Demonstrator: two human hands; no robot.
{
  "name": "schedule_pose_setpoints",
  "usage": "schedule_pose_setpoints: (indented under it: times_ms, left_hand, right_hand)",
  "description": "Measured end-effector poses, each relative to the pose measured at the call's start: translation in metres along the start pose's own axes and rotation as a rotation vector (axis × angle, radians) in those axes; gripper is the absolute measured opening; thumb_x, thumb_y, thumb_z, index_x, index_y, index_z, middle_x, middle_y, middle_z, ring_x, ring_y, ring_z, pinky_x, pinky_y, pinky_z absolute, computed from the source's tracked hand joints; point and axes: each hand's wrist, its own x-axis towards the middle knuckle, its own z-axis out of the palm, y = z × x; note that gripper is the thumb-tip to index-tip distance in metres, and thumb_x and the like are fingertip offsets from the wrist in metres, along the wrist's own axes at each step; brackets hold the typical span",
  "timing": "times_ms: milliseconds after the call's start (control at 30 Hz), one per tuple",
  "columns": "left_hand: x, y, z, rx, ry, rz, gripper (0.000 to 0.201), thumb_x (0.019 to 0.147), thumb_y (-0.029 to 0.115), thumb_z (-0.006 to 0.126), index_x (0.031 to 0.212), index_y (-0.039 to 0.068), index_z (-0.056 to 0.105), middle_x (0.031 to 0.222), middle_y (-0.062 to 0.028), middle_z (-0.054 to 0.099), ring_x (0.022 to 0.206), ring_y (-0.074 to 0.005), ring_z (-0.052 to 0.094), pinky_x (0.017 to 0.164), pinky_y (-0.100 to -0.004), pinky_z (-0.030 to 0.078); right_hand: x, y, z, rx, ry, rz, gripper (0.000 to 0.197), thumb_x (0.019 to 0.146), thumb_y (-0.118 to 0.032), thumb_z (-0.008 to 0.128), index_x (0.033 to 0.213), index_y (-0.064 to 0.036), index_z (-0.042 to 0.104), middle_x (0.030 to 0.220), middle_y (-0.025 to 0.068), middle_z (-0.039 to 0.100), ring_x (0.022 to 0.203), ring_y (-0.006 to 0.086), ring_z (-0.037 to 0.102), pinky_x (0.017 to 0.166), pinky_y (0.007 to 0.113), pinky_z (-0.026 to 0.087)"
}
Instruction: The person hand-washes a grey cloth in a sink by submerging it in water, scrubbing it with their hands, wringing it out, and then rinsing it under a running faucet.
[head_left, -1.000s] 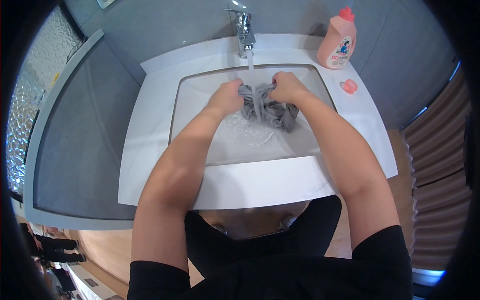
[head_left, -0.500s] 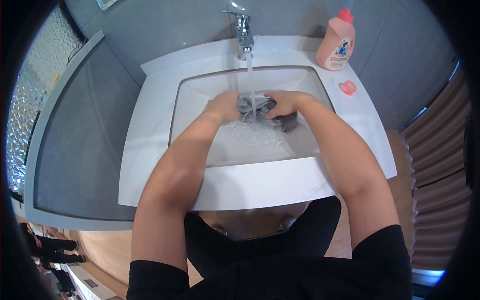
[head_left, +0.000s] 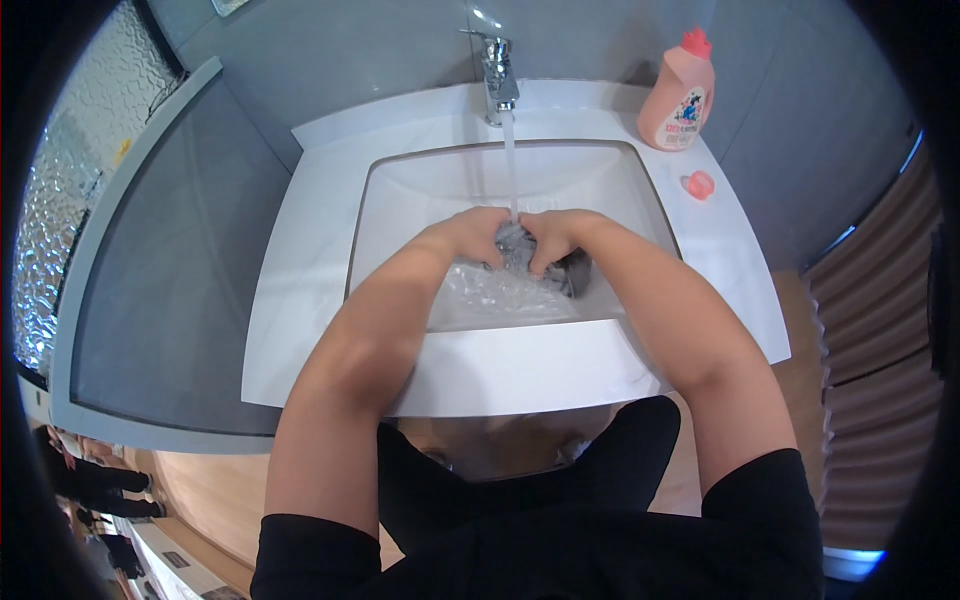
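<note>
A wet grey cloth [head_left: 573, 275] lies bunched in the white sink basin [head_left: 420, 185], under the stream from the chrome faucet [head_left: 498, 78]. My left hand [head_left: 474, 234] grips the cloth's left side, fingers curled round it. On its right side my right hand [head_left: 552, 236] holds it the same way, thumb toward the stream. Both hands are close together, and they cover much of the cloth. Water splashes and runs over the basin floor below them.
A pink detergent bottle [head_left: 678, 95] with a red top stands on the counter [head_left: 310, 235] at the back right. Nearer lies a pink cap [head_left: 699, 185]. A grey-framed partition [head_left: 165, 290] borders the left side, a brown pleated curtain [head_left: 880, 400] the right. People in dark clothes show at the far lower left.
My hands have come closer together and slightly nearer to me, squeezing the cloth into a smaller bunch between them. The whole view has shifted a little.
</note>
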Motion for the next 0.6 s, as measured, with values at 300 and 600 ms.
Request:
schedule_pose_setpoints:
  times_ms: [300, 600]
  left_hand:
    - [-0.007, 0.014, -0.036, -0.606, 0.182, -0.161, 0.058, 0.067, 0.011, 0.069, 0.121, -0.005, 0.061, 0.104, -0.0157, 0.070, 0.096, -0.0263, 0.068, 0.086, -0.0341, 0.054]
    - [-0.006, 0.027, -0.040, -1.345, 0.409, 0.100, 0.051, 0.070, 0.015, 0.054, 0.116, -0.005, 0.061, 0.106, -0.0163, 0.067, 0.093, -0.0283, 0.066, 0.086, -0.0380, 0.056]
  right_hand:
    - [-0.009, 0.015, -0.035, 0.725, 0.198, -0.117, 0.060, 0.060, -0.020, 0.073, 0.115, 0.0032, 0.063, 0.107, 0.0143, 0.068, 0.094, 0.0270, 0.067, 0.083, 0.037, 0.054]
    - [-0.010, -0.010, -0.039, 1.471, 0.169, -0.287, 0.030, 0.071, -0.026, 0.055, 0.087, -0.0037, 0.067, 0.080, 0.0110, 0.067, 0.065, 0.0234, 0.062, 0.064, 0.034, 0.052]
